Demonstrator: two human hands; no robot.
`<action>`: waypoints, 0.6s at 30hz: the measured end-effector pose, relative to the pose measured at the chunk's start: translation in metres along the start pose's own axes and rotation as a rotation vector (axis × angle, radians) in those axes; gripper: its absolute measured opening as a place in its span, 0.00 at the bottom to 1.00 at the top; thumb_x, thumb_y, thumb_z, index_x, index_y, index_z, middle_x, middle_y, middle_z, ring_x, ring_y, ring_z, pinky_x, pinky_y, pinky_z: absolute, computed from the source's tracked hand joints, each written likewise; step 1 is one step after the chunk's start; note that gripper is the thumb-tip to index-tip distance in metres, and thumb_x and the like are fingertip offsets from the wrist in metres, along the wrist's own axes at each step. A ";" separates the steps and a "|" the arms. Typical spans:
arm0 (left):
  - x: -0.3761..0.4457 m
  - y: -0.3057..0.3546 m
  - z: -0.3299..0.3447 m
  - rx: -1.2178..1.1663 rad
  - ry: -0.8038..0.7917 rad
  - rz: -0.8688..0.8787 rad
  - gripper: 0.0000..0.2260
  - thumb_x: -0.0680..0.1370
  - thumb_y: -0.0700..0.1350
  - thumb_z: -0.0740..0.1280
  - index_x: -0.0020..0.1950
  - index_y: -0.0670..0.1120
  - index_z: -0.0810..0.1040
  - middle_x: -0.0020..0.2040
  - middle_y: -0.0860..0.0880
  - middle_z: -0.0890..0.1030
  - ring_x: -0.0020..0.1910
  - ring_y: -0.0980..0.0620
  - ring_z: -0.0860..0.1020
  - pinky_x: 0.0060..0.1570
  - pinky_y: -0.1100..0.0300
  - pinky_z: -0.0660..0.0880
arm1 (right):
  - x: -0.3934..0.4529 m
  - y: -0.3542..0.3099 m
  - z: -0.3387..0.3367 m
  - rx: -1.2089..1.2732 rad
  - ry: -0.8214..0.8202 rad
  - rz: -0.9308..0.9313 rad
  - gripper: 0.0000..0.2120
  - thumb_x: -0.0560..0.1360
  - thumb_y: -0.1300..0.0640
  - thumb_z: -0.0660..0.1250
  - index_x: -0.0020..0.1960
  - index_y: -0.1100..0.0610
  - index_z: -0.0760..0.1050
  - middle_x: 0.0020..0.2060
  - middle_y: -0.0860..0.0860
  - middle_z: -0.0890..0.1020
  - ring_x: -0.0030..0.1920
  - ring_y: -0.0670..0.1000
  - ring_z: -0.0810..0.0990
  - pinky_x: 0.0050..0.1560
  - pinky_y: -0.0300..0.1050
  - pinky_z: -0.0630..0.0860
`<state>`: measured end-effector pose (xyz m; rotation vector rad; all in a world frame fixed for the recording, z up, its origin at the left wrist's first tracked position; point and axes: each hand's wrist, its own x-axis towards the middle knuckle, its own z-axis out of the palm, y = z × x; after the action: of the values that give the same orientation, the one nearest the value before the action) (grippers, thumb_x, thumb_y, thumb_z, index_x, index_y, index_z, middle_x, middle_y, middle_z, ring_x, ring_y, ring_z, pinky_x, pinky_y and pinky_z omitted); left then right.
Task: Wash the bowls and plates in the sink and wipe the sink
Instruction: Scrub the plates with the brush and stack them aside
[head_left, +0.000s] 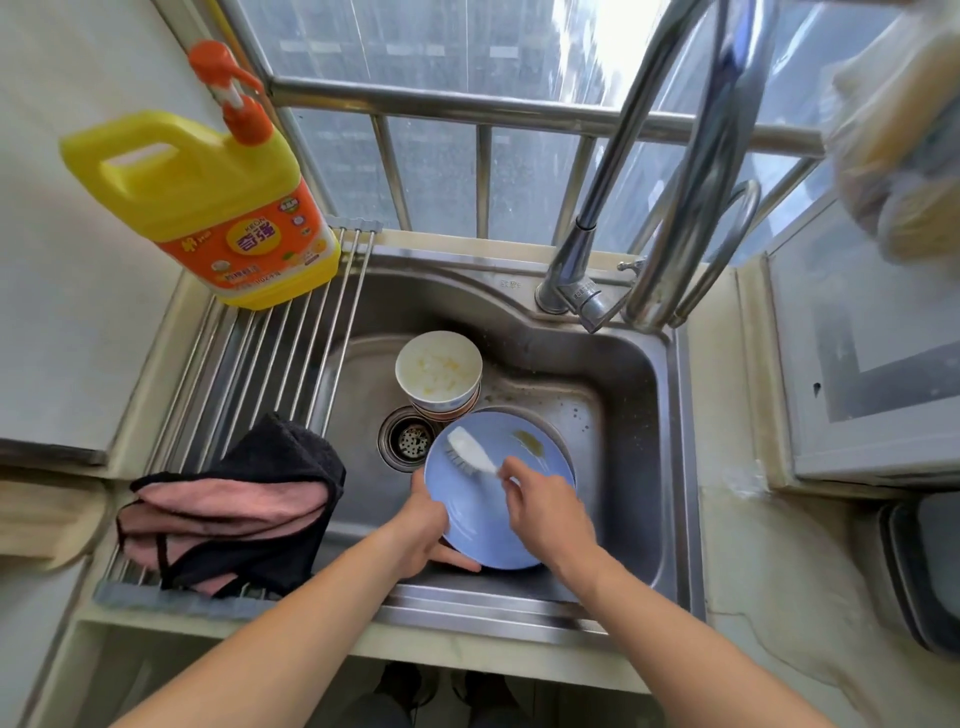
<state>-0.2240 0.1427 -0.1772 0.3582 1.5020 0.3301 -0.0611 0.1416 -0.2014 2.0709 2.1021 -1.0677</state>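
We have the blue plate (498, 499) tilted up inside the steel sink (639, 415), its face turned toward us and its near edge low against the front wall. Our left hand (423, 530) grips the plate's left rim, thumb over the front and fingers wrapped behind and under it. Our right hand (545, 512) is closed around the handle of the white dish brush (470, 451), whose long axis runs from that hand up and to the left, bristle head resting on the upper left of the plate.

The relation that matters, as we judge it: the brownish food smear (530, 441) sits on the upper right of the plate, to the right of the bristles and just beyond the right hand's knuckles. So the brush head must sweep rightward across the face to reach it.

The stacked bowls (439, 376), the top one with yellowish residue, stand just behind the plate beside the drain (410, 439), unwashed in our view. The tap (592, 306) shows no water running
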 end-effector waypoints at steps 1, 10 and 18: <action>-0.002 0.000 0.000 0.025 -0.005 0.006 0.13 0.83 0.39 0.56 0.61 0.57 0.66 0.54 0.54 0.77 0.45 0.44 0.82 0.45 0.34 0.81 | 0.002 0.003 -0.005 -0.041 0.019 0.030 0.05 0.84 0.50 0.54 0.56 0.46 0.67 0.35 0.55 0.77 0.38 0.63 0.76 0.36 0.54 0.75; 0.001 0.000 0.004 0.002 0.058 0.100 0.14 0.83 0.48 0.59 0.66 0.59 0.60 0.61 0.55 0.74 0.48 0.40 0.83 0.36 0.35 0.82 | -0.027 0.020 -0.033 -0.386 -0.133 0.256 0.22 0.77 0.68 0.57 0.67 0.52 0.65 0.50 0.56 0.81 0.50 0.60 0.82 0.42 0.50 0.72; 0.010 -0.002 0.003 -0.008 0.003 0.023 0.14 0.83 0.56 0.59 0.65 0.56 0.60 0.61 0.54 0.75 0.46 0.40 0.86 0.38 0.37 0.82 | -0.001 0.010 -0.021 0.024 0.071 0.338 0.05 0.81 0.59 0.54 0.50 0.50 0.67 0.40 0.54 0.78 0.41 0.60 0.77 0.40 0.51 0.74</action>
<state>-0.2210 0.1455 -0.1867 0.3684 1.4998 0.3548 -0.0425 0.1495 -0.1894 2.3921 1.6828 -0.9867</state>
